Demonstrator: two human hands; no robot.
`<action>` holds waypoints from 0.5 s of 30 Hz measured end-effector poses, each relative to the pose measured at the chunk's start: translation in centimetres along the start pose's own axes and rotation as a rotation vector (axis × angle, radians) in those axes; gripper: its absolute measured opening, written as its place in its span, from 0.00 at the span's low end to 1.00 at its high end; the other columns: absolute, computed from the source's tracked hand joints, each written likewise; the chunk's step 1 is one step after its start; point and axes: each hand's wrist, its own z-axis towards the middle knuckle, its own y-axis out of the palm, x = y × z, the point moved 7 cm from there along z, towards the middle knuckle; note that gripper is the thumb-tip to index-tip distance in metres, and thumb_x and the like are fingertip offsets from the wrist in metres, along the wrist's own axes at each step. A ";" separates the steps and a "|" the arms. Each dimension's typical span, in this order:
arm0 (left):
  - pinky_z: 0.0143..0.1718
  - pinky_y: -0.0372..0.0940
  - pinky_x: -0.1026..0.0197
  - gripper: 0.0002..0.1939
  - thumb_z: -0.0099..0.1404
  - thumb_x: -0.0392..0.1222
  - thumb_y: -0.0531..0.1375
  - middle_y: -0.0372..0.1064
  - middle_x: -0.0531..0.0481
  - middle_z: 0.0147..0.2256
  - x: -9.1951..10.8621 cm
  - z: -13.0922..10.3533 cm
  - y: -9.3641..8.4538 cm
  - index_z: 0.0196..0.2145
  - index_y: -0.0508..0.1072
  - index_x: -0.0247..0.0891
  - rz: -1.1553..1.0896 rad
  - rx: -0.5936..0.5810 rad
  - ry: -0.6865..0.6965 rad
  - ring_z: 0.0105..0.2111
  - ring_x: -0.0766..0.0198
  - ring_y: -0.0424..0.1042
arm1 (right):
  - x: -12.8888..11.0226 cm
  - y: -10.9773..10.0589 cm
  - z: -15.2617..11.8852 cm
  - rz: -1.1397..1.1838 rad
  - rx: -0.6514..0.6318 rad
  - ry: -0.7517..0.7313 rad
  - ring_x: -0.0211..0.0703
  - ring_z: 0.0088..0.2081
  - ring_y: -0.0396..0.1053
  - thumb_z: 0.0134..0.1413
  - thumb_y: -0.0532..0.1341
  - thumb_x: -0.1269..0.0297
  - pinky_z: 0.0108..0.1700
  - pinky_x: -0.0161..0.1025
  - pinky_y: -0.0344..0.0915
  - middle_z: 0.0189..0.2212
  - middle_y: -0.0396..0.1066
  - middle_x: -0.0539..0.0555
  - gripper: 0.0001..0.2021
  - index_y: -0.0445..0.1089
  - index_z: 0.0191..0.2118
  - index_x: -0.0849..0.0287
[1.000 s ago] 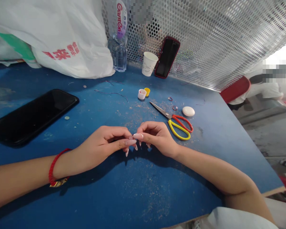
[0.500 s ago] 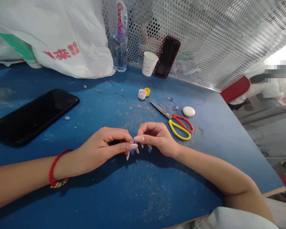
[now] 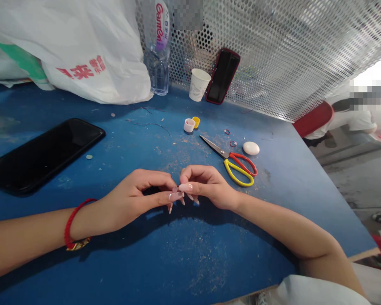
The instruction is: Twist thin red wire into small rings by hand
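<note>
Pinched between the fingertips of left hand (image 3: 131, 199) and right hand (image 3: 209, 186), something tiny, too small to make out, low over the blue bench (image 3: 184, 258) near its middle. Fingers (image 3: 174, 195) of both hands narrowed to a tight pinch, tips touching, long glossy pink nails pointing down and inward. Woven red cord bracelet (image 3: 70, 224) with a gold piece on the left wrist.

Bench top matte, scuffed, dusted with pale crumbs and grit around the hands. Just beyond the right hand, scissors (image 3: 233, 163) with steel blades shut and looped plastic handles, one red, one yellow. Beside them a smooth white oval pebble-like piece (image 3: 251, 148) and small red rings (image 3: 233, 143). Farther back two little caps (image 3: 191, 124), white and yellow, touching. Glossy black phone (image 3: 41, 154) flat at far left. Against the perforated metal screen (image 3: 288, 55), a paper cup (image 3: 199, 84), a second phone (image 3: 222, 76) leaning in a red case, a clear plastic bottle (image 3: 158, 55). Crinkled white plastic bag (image 3: 82, 46) with red print at the back left.
</note>
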 end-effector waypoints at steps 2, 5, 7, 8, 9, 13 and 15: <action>0.35 0.66 0.69 0.10 0.72 0.42 0.65 0.79 0.58 0.29 0.0 -0.1 0.0 0.32 0.82 0.42 -0.013 0.005 -0.005 0.31 0.69 0.75 | 0.1 0.0 0.0 -0.007 -0.003 0.009 0.29 0.24 0.64 0.62 0.74 0.55 0.26 0.29 0.62 0.26 0.73 0.46 0.16 0.72 0.34 0.61; 0.34 0.65 0.69 0.08 0.71 0.42 0.64 0.79 0.59 0.29 0.1 -0.1 0.0 0.33 0.82 0.42 -0.028 0.008 -0.007 0.31 0.69 0.74 | 0.1 0.0 0.0 -0.026 0.011 0.014 0.29 0.24 0.65 0.61 0.75 0.54 0.26 0.28 0.62 0.27 0.73 0.46 0.17 0.72 0.34 0.61; 0.33 0.65 0.69 0.09 0.71 0.42 0.64 0.78 0.58 0.28 0.2 -0.1 0.0 0.33 0.81 0.41 -0.018 0.005 -0.002 0.30 0.69 0.74 | 0.2 -0.1 0.0 -0.043 0.028 0.017 0.29 0.24 0.65 0.60 0.75 0.52 0.26 0.29 0.63 0.27 0.73 0.46 0.18 0.71 0.34 0.60; 0.33 0.64 0.68 0.10 0.71 0.42 0.64 0.78 0.58 0.28 0.2 -0.1 0.0 0.32 0.81 0.41 -0.009 0.005 -0.001 0.29 0.69 0.73 | 0.2 -0.1 0.0 -0.053 0.041 0.015 0.30 0.24 0.65 0.60 0.75 0.51 0.25 0.29 0.63 0.26 0.73 0.46 0.19 0.71 0.34 0.60; 0.33 0.64 0.68 0.10 0.71 0.42 0.64 0.78 0.58 0.27 0.2 -0.1 0.0 0.31 0.80 0.40 -0.001 0.005 -0.002 0.29 0.69 0.73 | 0.2 -0.2 -0.1 -0.067 0.062 0.008 0.30 0.24 0.65 0.60 0.74 0.50 0.25 0.29 0.63 0.26 0.73 0.46 0.19 0.70 0.34 0.60; 0.33 0.65 0.68 0.12 0.71 0.44 0.64 0.77 0.57 0.27 0.1 0.0 -0.1 0.29 0.79 0.39 0.002 0.014 -0.026 0.29 0.68 0.73 | -0.1 -0.6 -0.4 -0.151 0.160 -0.054 0.29 0.23 0.64 0.64 0.70 0.46 0.26 0.29 0.64 0.27 0.69 0.44 0.20 0.70 0.35 0.59; 0.33 0.66 0.67 0.12 0.71 0.44 0.64 0.77 0.56 0.26 0.0 0.0 -0.1 0.30 0.79 0.39 -0.006 0.022 -0.036 0.29 0.68 0.73 | -0.2 -0.7 -0.6 -0.208 0.177 -0.083 0.30 0.24 0.64 0.62 0.71 0.46 0.27 0.30 0.63 0.27 0.69 0.44 0.20 0.70 0.36 0.59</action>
